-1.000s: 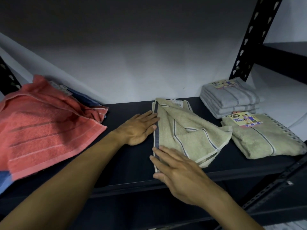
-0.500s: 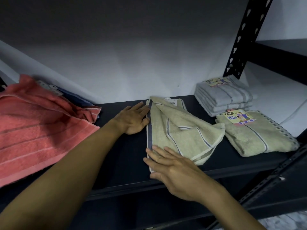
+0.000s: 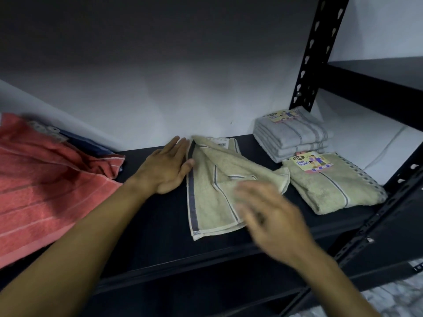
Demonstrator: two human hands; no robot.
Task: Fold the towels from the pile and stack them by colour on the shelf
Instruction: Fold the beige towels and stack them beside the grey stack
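1. Right hand (image 3: 272, 216) now off the near left corner of the beige towel (image 3: 219, 186), which it pressed half a second ago; blurred with motion, hovering over the towel's near right part, heading toward 3 o'clock.
2. Left hand (image 3: 168, 167) unchanged in its job: flat on the shelf (image 3: 148, 225), fingers spread wide and straight, thumb touching the towel's dark-banded left edge at 9 o'clock.
3. Right hand open too, fingers loosely extended, gripping nothing; contact with the cloth impossible to tell through the blur.
4. Towel mid-shelf, half folded, a loose corner flopped toward 3 o'clock, just beside the folded beige towel (image 3: 336, 188).
5. Likely meaning: left edge squared, next fold or smoothing about to begin; matching beige stack waiting at 3 o'clock, grey stack (image 3: 293, 136) behind it at 1 o'clock.
6. Red towel (image 3: 45, 188) at 9 o'clock, unfolded, well apart.
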